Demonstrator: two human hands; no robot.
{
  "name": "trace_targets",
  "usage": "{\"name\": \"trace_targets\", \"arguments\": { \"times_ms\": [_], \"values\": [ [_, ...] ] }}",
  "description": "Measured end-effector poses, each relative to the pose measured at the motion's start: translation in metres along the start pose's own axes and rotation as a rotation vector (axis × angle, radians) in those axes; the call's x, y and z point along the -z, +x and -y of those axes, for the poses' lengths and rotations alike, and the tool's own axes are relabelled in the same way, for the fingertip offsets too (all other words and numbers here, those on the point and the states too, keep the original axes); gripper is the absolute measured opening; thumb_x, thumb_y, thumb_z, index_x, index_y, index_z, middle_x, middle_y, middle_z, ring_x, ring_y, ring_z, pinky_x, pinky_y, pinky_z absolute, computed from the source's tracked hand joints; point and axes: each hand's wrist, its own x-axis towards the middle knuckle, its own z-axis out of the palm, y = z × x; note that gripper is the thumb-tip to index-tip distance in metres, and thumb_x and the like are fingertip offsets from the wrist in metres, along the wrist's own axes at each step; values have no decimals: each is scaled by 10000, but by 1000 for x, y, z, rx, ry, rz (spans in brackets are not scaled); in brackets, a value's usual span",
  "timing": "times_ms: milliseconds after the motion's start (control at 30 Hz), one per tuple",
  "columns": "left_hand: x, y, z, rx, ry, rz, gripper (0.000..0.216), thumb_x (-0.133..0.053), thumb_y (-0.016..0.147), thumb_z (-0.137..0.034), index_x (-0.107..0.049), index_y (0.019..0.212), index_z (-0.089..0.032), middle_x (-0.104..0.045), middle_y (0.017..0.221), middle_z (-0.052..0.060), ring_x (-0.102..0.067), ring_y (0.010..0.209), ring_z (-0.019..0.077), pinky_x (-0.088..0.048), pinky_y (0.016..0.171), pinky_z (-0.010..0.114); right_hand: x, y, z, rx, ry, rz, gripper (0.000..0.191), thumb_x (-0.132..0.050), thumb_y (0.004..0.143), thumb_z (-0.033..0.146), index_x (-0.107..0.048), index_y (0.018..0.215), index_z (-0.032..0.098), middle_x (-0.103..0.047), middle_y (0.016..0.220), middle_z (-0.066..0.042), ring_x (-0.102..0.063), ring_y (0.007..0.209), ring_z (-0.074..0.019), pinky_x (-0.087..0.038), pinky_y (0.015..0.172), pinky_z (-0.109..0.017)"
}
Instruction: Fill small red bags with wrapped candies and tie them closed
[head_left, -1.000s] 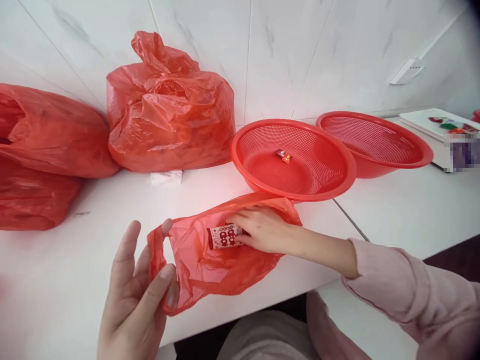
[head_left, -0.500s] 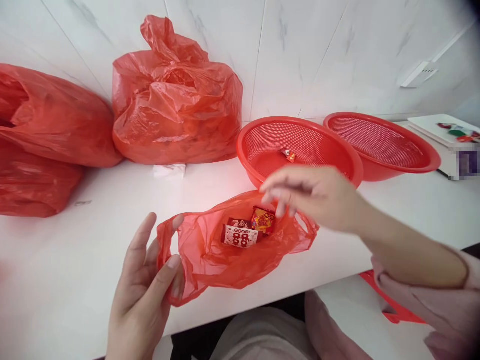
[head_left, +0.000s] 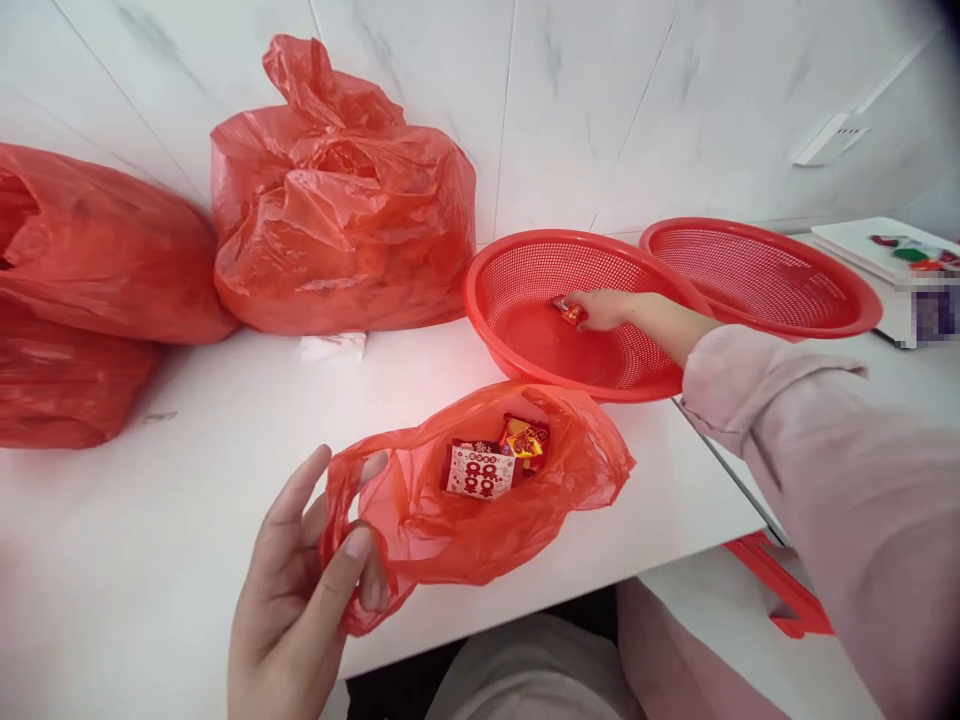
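My left hand (head_left: pixel 300 590) pinches the handle of a small red plastic bag (head_left: pixel 420 530) lying open on the white counter. Inside the bag lie a white-and-red packet (head_left: pixel 480 470) and a red-and-yellow sweet (head_left: pixel 527 440). My right hand (head_left: pixel 604 309), in a pink sleeve, reaches into the nearer red colander (head_left: pixel 510 290), its fingers closing on a small red wrapped sweet (head_left: pixel 570 313) there.
A second red colander (head_left: pixel 757 280) stands behind the first. A full knotted red bag (head_left: pixel 337 220) leans on the marble wall, with more red bags (head_left: pixel 82 290) at the left. A white tray (head_left: pixel 877 245) with small items sits far right. A red object (head_left: pixel 780 590) lies below the counter edge.
My right hand left the small bag, where it dropped the packet, rose and went into the nearer colander to the sweet. My left hand kept hold of the bag's handle.
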Motion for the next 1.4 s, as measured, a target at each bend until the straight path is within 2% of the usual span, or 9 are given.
{"name": "trace_targets", "arguments": {
  "times_ms": [233, 367, 467, 567, 767, 900, 1067, 1200, 1400],
  "values": [
    [1, 7, 3, -16, -40, -2, 631, -686, 796, -242, -485, 1386, -343, -524, 532, -60, -468, 463, 81, -441, 449, 158, 18, 2, -2, 67, -32, 103, 170, -761, 742, 222, -649, 802, 109, -686, 876, -109, -642, 891, -237, -445, 765, -330],
    [2, 10, 5, -19, -89, -7, 599, -688, 807, -229, -508, 1363, -360, -543, 563, -61, -472, 461, 76, -455, 446, 164, 51, -42, 20, 244, 448, 82, 188, -653, 841, 320, -619, 908, 148, -698, 892, -55, -653, 719, -136, -479, 660, -248],
    [3, 14, 9, -41, -127, 17, 575, -681, 815, -205, -527, 1342, -377, -701, 870, -3, -472, 454, 57, -453, 418, 181, 62, -104, 63, 463, 719, 38, 249, -626, 873, 373, -626, 1047, 195, -716, 855, -24, -653, 653, -127, -497, 613, -250],
    [1, 18, 12, -77, -151, 38, 572, -663, 827, -181, -528, 1338, -399, -665, 1227, 49, -475, 449, 38, -453, 401, 195, 44, -157, 112, 664, 608, 193, 195, -566, 916, 310, -658, 1063, 221, -723, 842, -6, -661, 660, -128, -483, 601, -244],
    [3, 14, 11, -91, -153, 49, 578, -656, 831, -169, -526, 1344, -402, -670, 1230, 53, -499, 457, 37, -462, 410, 184, -22, -169, 151, 561, -16, -167, 318, -482, 879, 83, -626, 1160, 124, -701, 923, -116, -655, 733, -241, -416, 551, -313],
    [8, 11, 12, -78, -162, 49, 602, -664, 823, -178, -505, 1360, -400, -663, 1235, 57, -500, 453, 33, -467, 412, 188, -39, -164, 155, 629, 17, -254, 316, -476, 957, 280, -590, 1226, 160, -633, 1111, -137, -638, 841, -248, -449, 586, -322],
    [10, 9, 13, -86, -165, 75, 578, -648, 842, -192, -500, 1359, -404, -650, 1250, 55, -512, 470, 25, -487, 446, 182, -47, -160, 167, 637, 76, -199, 332, -672, 845, 387, -652, 1067, 141, -616, 1146, -163, -573, 1065, -327, -481, 776, -403],
    [11, 8, 12, -77, -155, 69, 605, -653, 832, -178, -488, 1363, -415, -634, 1281, 52, -513, 478, 22, -483, 453, 174, -35, -158, 165, 643, 513, -78, 21, -607, 871, 186, -588, 874, 179, -671, 955, -59, -625, 938, -222, -488, 783, -357],
    [7, 9, 10, -29, -105, 91, 592, -643, 849, -232, -459, 1376, -429, -608, 1321, 53, -496, 487, 35, -483, 466, 200, -1, -167, 148, 476, 1395, 450, 261, -566, 915, 263, -506, 1168, 239, -678, 865, -5, -678, 739, -162, -566, 653, -316]
  ]
}}
